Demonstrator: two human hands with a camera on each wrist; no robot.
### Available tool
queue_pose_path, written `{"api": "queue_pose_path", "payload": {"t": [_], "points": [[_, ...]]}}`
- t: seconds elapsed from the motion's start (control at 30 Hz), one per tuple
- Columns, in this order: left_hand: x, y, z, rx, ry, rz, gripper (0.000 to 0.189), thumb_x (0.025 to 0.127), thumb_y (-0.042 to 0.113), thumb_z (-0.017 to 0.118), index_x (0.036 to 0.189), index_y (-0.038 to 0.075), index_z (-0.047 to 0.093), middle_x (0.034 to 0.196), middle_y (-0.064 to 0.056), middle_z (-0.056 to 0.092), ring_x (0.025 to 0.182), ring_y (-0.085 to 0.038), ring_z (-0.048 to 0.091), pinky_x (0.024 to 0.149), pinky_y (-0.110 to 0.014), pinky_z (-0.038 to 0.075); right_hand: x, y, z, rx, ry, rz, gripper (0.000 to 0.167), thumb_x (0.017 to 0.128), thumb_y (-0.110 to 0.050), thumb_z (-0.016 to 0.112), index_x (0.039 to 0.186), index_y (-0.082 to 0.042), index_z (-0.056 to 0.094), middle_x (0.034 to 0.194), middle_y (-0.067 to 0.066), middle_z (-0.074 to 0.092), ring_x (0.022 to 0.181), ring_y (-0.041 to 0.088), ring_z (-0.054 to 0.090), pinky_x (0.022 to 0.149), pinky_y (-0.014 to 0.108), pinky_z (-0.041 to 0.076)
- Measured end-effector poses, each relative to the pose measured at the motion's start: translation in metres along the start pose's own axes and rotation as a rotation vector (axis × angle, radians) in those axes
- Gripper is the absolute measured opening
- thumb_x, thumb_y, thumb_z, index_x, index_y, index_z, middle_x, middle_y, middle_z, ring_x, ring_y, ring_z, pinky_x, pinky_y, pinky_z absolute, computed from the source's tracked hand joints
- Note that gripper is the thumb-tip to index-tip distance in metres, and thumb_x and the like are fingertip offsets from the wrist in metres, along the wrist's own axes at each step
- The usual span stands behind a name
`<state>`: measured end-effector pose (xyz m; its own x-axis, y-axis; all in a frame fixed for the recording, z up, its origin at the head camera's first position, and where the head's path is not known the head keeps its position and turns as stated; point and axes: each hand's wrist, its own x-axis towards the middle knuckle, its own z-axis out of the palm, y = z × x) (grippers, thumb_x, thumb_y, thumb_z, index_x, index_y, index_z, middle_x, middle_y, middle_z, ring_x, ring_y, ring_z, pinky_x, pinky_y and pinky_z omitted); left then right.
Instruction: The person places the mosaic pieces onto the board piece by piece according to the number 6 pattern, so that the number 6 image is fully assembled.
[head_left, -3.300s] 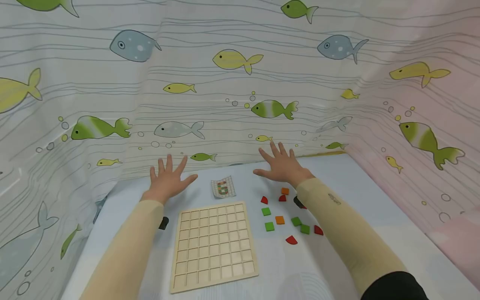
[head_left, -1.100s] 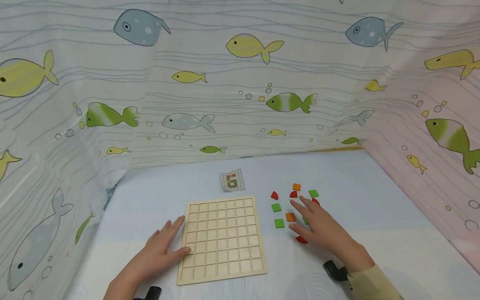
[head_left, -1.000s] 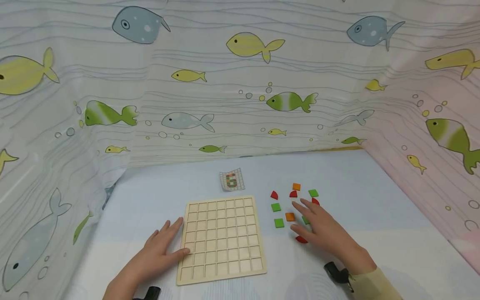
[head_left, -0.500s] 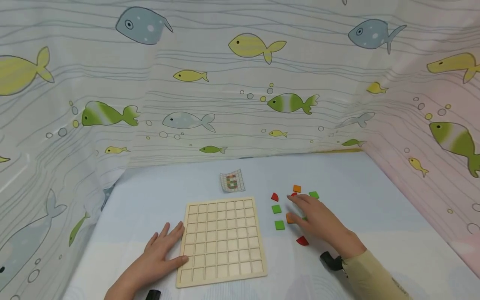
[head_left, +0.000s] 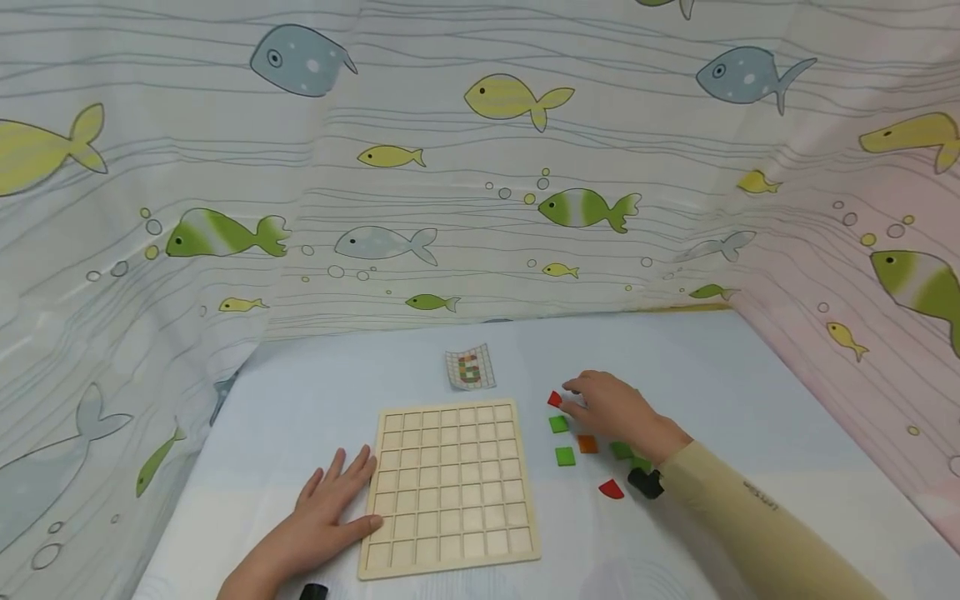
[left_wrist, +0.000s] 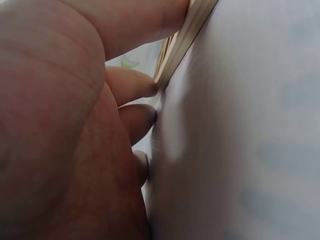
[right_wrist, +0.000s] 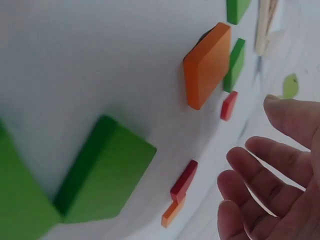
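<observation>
My left hand (head_left: 318, 517) rests beside a wooden grid board (head_left: 453, 492), with its thumb and fingertips at the left edge. The left wrist view shows the thumb against the board's side (left_wrist: 182, 42). My right hand (head_left: 615, 412) hovers above the scattered tiles, fingers loosely bent and nothing held. Just left of its fingertips lies a red quarter-round tile (head_left: 554, 399). In the right wrist view an orange square tile (right_wrist: 207, 67) and a green square tile (right_wrist: 112, 170) lie apart from the fingers. In the head view, the hand hides some tiles behind it.
A small paper card (head_left: 470, 368) with a coloured grid pattern lies behind the board. More green tiles (head_left: 565, 457) and another red quarter-round tile (head_left: 611, 489) sit to the board's right. A fish-print curtain (head_left: 420, 200) encloses the table at back and sides.
Both hands came down from above the far part of the table. The left settled at the board's edge; the right reached over the tiles, then moved farther toward the back ones.
</observation>
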<state>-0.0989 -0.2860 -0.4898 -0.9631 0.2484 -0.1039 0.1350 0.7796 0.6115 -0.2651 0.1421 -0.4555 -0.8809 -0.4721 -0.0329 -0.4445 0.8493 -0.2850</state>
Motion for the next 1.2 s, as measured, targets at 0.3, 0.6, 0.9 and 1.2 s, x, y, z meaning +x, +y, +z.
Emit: {"api": "queue_pose_path", "payload": {"t": [0.3, 0.6, 0.9, 1.2], "points": [[0.0, 0.001, 0.0, 0.01, -0.009, 0.01, 0.083, 0.09, 0.054, 0.065, 0.155, 0.01, 0.035, 0.163, -0.012, 0.017, 0.148, -0.042, -0.004, 0.112, -0.062, -0.003, 0.02, -0.003, 0.004, -0.023, -0.056, 0.019, 0.035, 0.093, -0.032, 0.07, 0.117, -0.007, 0.072, 0.11, 0.004, 0.069, 0.104, 0.021, 0.063, 0.09, 0.04, 0.052], [0.001, 0.001, 0.002, 0.018, 0.001, 0.01, 0.084, 0.089, 0.055, 0.066, 0.154, 0.01, 0.037, 0.162, -0.012, 0.018, 0.148, -0.042, -0.002, 0.112, -0.061, -0.002, 0.03, -0.006, 0.009, -0.032, -0.09, 0.033, 0.01, 0.091, -0.026, 0.072, 0.09, -0.016, 0.074, 0.081, -0.008, 0.062, 0.073, 0.011, 0.053, 0.069, 0.03, 0.049], [-0.002, 0.001, 0.0, 0.003, 0.016, 0.023, 0.083, 0.089, 0.053, 0.067, 0.154, 0.01, 0.037, 0.162, -0.012, 0.019, 0.148, -0.042, -0.001, 0.112, -0.061, -0.001, 0.039, -0.006, 0.008, -0.012, -0.119, 0.065, 0.01, 0.09, -0.026, 0.073, 0.091, -0.016, 0.074, 0.08, -0.008, 0.063, 0.074, 0.013, 0.054, 0.072, 0.031, 0.051], [-0.003, 0.001, -0.003, 0.0, 0.002, 0.018, 0.081, 0.09, 0.052, 0.066, 0.154, 0.01, 0.037, 0.162, -0.014, 0.019, 0.148, -0.043, -0.002, 0.111, -0.063, -0.002, 0.039, -0.015, 0.003, -0.027, -0.105, 0.039, 0.009, 0.084, -0.026, 0.073, 0.086, -0.017, 0.071, 0.075, -0.009, 0.059, 0.071, 0.013, 0.053, 0.065, 0.029, 0.049]]}}
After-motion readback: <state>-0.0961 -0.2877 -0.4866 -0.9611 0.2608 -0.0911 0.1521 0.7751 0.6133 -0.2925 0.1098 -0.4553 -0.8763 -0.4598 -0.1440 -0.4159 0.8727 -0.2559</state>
